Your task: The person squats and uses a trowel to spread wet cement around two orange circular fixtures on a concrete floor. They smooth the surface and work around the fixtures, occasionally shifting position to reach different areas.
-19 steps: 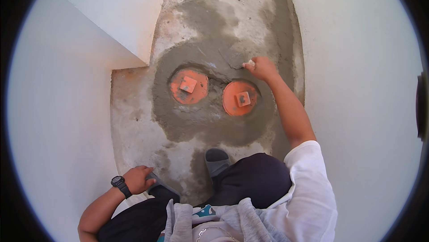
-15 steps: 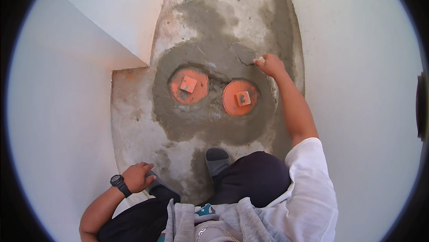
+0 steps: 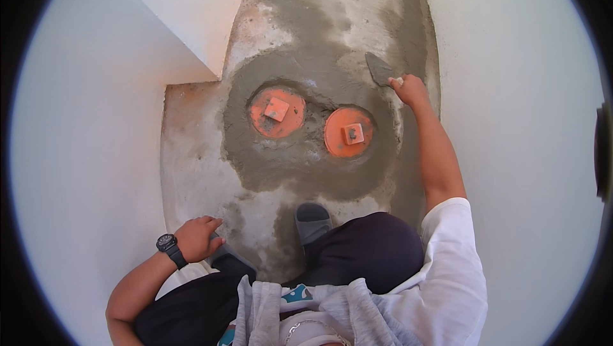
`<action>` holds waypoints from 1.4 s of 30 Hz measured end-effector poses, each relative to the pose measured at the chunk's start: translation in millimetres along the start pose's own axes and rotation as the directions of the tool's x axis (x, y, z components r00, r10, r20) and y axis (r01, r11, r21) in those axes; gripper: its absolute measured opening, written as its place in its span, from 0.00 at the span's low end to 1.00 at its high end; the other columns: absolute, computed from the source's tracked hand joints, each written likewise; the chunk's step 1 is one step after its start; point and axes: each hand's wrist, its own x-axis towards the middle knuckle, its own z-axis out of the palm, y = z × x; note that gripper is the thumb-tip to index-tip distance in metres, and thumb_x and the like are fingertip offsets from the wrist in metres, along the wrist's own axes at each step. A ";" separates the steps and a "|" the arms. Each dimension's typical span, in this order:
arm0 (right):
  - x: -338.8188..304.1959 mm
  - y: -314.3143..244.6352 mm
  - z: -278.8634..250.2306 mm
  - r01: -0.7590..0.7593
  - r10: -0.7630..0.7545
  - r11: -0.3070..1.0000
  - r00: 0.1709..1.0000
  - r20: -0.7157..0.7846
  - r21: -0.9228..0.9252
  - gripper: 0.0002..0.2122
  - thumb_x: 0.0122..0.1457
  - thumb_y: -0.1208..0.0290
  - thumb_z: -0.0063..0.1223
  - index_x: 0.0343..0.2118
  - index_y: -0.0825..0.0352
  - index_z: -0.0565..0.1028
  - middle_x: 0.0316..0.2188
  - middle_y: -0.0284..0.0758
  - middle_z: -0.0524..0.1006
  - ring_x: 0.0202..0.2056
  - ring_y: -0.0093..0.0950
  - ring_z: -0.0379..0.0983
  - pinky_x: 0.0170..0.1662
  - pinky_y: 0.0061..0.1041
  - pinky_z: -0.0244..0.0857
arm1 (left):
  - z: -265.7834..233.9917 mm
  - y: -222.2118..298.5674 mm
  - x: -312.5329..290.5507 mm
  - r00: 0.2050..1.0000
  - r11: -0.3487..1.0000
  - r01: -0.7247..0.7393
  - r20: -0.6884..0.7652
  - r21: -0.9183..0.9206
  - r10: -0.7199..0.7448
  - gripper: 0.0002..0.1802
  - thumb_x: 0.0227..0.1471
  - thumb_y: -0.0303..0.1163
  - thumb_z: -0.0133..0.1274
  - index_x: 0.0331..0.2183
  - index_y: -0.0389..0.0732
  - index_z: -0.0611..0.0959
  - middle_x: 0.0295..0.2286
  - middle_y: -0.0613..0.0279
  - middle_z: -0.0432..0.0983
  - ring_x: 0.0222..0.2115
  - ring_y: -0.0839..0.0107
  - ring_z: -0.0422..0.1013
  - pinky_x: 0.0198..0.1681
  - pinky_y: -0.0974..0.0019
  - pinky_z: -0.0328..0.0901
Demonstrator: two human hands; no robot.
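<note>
Gripping the trowel, the right hand has shifted rightward; left hand stays loosely curled, empty.

A small grey metal trowel with a pointed blade is gripped in the right hand, the blade pointing toward 10 o'clock from the fist and lying flat or nearly flat on the wet grey mortar patch. The blade is smeared with mortar; only a pale bit of its handle shows at the fingers. The mortar patch is dark and damp, spread over the paler concrete floor, and the trowel sits at its 2 o'clock edge. The patch rings two round orange caps, and the trowel lies at 1 o'clock from the nearer one.
</note>
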 end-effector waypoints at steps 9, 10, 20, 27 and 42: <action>-52.6 -90.1 25.2 0.244 -0.264 0.962 0.949 0.172 0.125 0.29 0.60 0.43 0.54 0.34 0.74 0.79 0.32 0.54 0.80 0.37 0.49 0.78 0.42 0.44 0.69 | 12.0 -0.3 2.6 0.989 0.997 0.014 0.145 0.070 -0.024 0.29 0.56 0.43 0.57 0.54 0.35 0.77 0.45 0.45 0.77 0.45 0.47 0.75 0.50 0.50 0.69; -54.4 -96.9 25.4 0.261 -0.276 0.959 0.947 0.166 0.111 0.29 0.60 0.43 0.54 0.33 0.74 0.79 0.32 0.53 0.80 0.37 0.49 0.78 0.42 0.44 0.70 | 10.1 0.0 4.0 0.991 0.997 0.008 0.130 0.077 -0.018 0.29 0.56 0.44 0.56 0.54 0.36 0.77 0.45 0.45 0.78 0.46 0.48 0.75 0.50 0.51 0.69; -74.2 -93.6 33.6 0.283 -0.293 0.956 0.945 0.144 0.082 0.28 0.61 0.44 0.55 0.31 0.74 0.77 0.30 0.52 0.80 0.36 0.50 0.77 0.40 0.44 0.69 | 11.2 -2.1 1.5 0.993 0.998 0.018 0.117 0.068 -0.026 0.29 0.57 0.45 0.55 0.54 0.36 0.77 0.45 0.46 0.78 0.46 0.50 0.75 0.50 0.51 0.69; -82.4 -86.1 19.9 0.109 -0.132 0.979 0.983 0.128 0.170 0.28 0.60 0.44 0.55 0.32 0.75 0.77 0.30 0.53 0.79 0.36 0.51 0.77 0.40 0.44 0.69 | 10.1 -1.0 4.3 0.995 0.998 0.020 0.101 0.063 -0.026 0.30 0.56 0.44 0.57 0.55 0.35 0.76 0.47 0.45 0.77 0.47 0.48 0.74 0.51 0.51 0.68; -70.1 -271.3 48.4 0.357 -0.390 0.915 0.902 0.185 0.187 0.24 0.64 0.51 0.51 0.33 0.76 0.79 0.31 0.53 0.81 0.36 0.50 0.80 0.39 0.44 0.74 | 18.9 3.1 -10.0 0.992 0.999 0.036 0.120 0.041 -0.040 0.31 0.56 0.44 0.57 0.55 0.34 0.77 0.47 0.43 0.77 0.47 0.46 0.74 0.52 0.51 0.68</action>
